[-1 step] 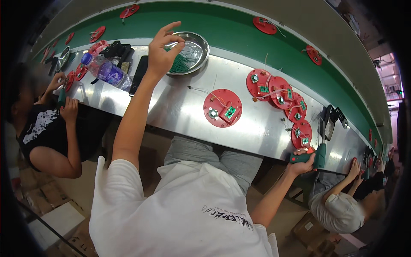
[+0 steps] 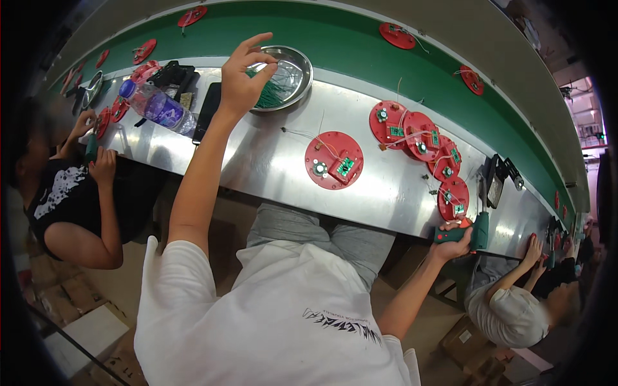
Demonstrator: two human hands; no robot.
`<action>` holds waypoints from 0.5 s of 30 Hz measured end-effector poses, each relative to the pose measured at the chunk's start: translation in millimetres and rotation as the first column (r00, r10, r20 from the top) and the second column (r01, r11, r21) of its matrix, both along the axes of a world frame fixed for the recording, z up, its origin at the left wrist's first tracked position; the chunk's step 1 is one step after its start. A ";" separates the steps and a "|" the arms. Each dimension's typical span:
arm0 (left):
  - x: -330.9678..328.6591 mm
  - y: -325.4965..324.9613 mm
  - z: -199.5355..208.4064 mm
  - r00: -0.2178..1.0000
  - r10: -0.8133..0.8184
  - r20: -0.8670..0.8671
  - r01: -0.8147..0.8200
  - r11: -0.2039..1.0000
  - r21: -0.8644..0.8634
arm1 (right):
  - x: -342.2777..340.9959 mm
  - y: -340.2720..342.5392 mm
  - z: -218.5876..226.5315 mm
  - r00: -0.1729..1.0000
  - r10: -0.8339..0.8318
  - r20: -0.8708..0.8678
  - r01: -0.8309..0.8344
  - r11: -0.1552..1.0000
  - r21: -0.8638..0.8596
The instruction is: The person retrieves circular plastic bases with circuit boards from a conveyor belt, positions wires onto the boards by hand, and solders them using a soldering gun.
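Note:
My left hand [image 2: 243, 80] is raised over the near left side of a round steel bowl [image 2: 308, 80]. Thumb and a finger are pinched together; whatever they hold is too small to make out. Thin green wires [image 2: 273, 93] lie in the bowl. In my right hand [image 2: 452, 244], at the table's front edge, is a green power screwdriver [image 2: 479, 233] with its shaft pointing away from me. Between my hands a red disc [image 2: 315, 147] lies flat, carrying a green circuit board [image 2: 346, 166], a small round part and thin pale wires.
Overlapping red discs with boards [image 2: 421, 136] lie on the right of the steel table [image 2: 257, 167]. A plastic bottle [image 2: 158, 106] and a black phone [image 2: 207, 112] are at left. More discs [image 2: 397, 36] sit on the green belt [image 2: 341, 32]. Co-workers sit on both sides.

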State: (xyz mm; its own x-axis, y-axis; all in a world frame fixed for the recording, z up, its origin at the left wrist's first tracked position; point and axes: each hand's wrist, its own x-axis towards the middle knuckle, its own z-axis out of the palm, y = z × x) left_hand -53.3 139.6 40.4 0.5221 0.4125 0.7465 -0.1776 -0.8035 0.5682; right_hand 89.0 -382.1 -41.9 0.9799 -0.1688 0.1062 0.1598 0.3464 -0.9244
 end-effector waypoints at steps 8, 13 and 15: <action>6.2 7.7 -37.4 0.901 0.265 -0.344 -0.309 0.948 -0.080 | -13.1 -2.1 0.5 0.995 0.091 0.028 -0.088 0.992 -0.088; -7.8 -43.3 -8.8 0.976 0.053 -0.209 -0.082 0.988 -0.132 | -33.3 10.6 2.6 0.993 0.121 0.005 -0.121 0.992 -0.023; -20.5 -77.4 -0.8 0.973 -0.081 -0.215 0.060 0.993 -0.102 | -55.2 29.2 15.0 0.967 0.249 0.056 -0.245 0.967 -0.070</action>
